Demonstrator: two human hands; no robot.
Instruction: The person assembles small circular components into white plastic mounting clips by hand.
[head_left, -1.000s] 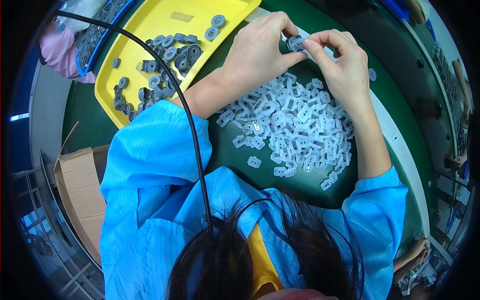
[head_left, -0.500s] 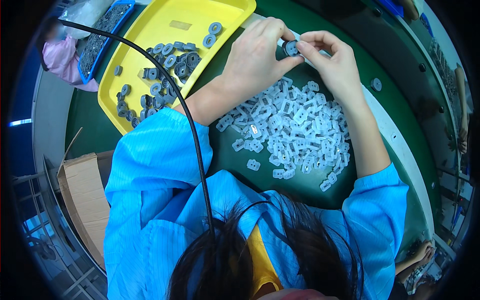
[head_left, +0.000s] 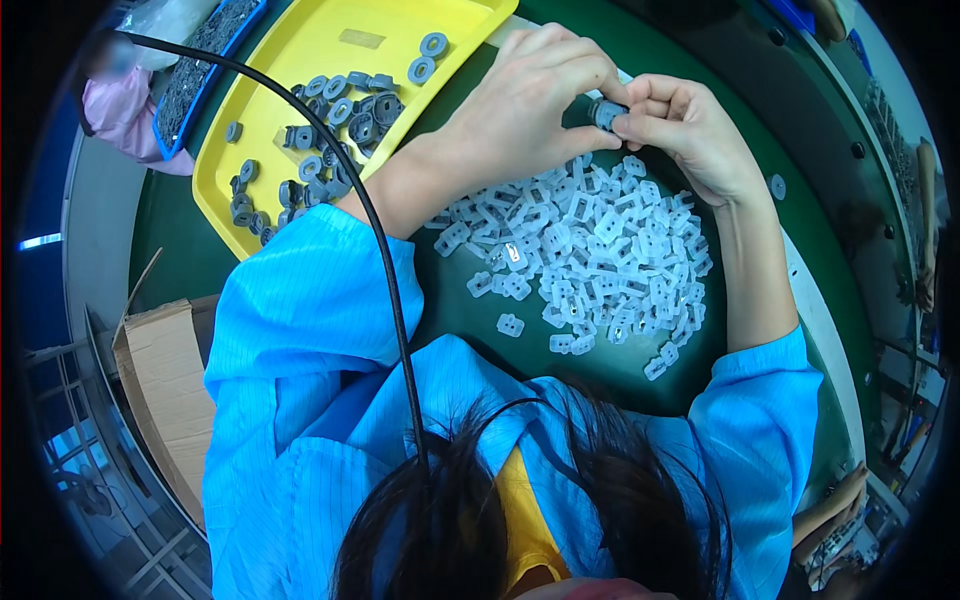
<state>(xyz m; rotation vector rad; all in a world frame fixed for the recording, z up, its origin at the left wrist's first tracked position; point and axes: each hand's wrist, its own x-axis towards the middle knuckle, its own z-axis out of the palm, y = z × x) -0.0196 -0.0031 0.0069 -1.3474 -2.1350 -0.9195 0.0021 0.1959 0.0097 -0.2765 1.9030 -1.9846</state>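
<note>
My left hand (head_left: 535, 105) and my right hand (head_left: 685, 130) meet above the green work surface (head_left: 600, 380), and both pinch one small grey round part (head_left: 605, 112) between their fingertips. Just below the hands lies a spread pile of several small white translucent plastic pieces (head_left: 590, 265). To the left a yellow tray (head_left: 330, 40) holds several grey ring-shaped parts (head_left: 335, 110). Blue sleeves cover both forearms up to the wrist.
A black cable (head_left: 385, 270) runs from the upper left down across my left sleeve. A blue bin of dark parts (head_left: 205, 60) sits beyond the yellow tray. A cardboard box (head_left: 165, 390) stands at the left. Another person in pink (head_left: 125, 110) is at the far left.
Both hands have stayed together on the small grey part, shifting slightly in view; the fingers have turned and repositioned around it. The pile and tray have not changed.
</note>
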